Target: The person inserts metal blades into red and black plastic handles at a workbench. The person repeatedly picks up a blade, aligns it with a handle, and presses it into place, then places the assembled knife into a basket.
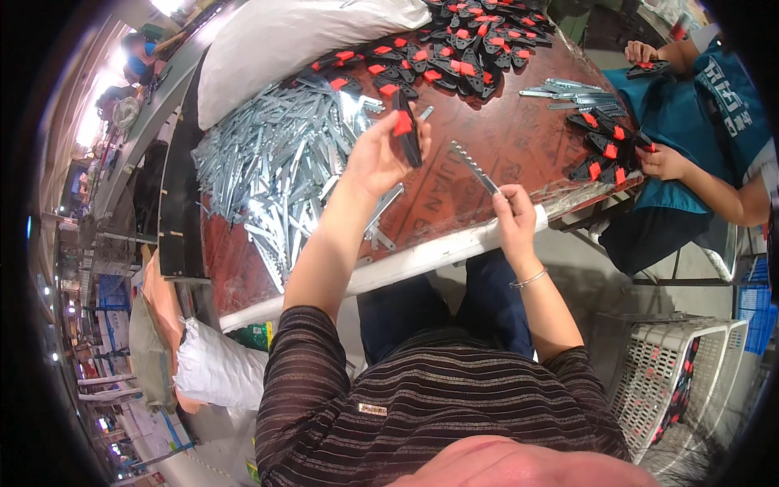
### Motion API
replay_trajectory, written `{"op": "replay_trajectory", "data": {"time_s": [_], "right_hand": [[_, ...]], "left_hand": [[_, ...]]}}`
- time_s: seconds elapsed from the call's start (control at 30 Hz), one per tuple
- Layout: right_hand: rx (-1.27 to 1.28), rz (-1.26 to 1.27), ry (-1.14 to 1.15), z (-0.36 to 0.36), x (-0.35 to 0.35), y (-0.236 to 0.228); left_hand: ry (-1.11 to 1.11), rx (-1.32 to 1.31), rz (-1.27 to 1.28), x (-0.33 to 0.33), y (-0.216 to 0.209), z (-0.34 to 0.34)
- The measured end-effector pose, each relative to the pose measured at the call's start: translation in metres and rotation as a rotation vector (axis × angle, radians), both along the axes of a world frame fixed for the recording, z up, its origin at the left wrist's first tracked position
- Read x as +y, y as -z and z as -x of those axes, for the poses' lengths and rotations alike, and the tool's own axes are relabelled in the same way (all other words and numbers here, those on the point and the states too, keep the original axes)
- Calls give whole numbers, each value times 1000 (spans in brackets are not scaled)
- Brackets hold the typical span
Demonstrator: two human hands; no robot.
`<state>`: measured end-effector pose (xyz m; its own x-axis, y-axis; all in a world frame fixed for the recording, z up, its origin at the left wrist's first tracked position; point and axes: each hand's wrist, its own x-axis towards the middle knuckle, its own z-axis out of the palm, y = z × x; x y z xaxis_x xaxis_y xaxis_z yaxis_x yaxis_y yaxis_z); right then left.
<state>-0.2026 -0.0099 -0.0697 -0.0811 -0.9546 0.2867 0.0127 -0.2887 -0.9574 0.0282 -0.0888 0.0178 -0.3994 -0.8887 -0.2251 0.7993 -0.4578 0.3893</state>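
Note:
My left hand [376,156] is closed around a black plastic part [411,144] with a red tab, held upright over the table. To its right, my right hand [514,215] pinches the near end of a flat metal strip [473,166] with notches along one edge. The strip points up and left toward the black part, and the two are apart. Below and left of my left hand spreads a big heap of similar metal strips [272,154]. Beyond my hands lies a pile of black parts with red tabs [462,61].
A white sack [304,49] lies at the table's [434,191] far left. At right, a co-worker in a teal apron handles black parts [599,148] beside a small stack of strips [572,93]. A white basket [649,373] stands lower right, another white sack [217,365] lower left.

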Motion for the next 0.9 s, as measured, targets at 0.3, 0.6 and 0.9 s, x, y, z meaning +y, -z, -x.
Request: {"op": "replay_trajectory", "data": {"time_s": [0.3, 0.6, 0.9], "right_hand": [[-38, 93, -46, 9, 42, -51], [225, 21, -107, 27, 48, -83], [355, -125, -254, 43, 50, -112]], "left_hand": [[-175, -1205, 964, 66, 3, -23], [-195, -1635, 1339, 88, -28, -24], [-155, -1754, 1528, 82, -28, -26]]}}
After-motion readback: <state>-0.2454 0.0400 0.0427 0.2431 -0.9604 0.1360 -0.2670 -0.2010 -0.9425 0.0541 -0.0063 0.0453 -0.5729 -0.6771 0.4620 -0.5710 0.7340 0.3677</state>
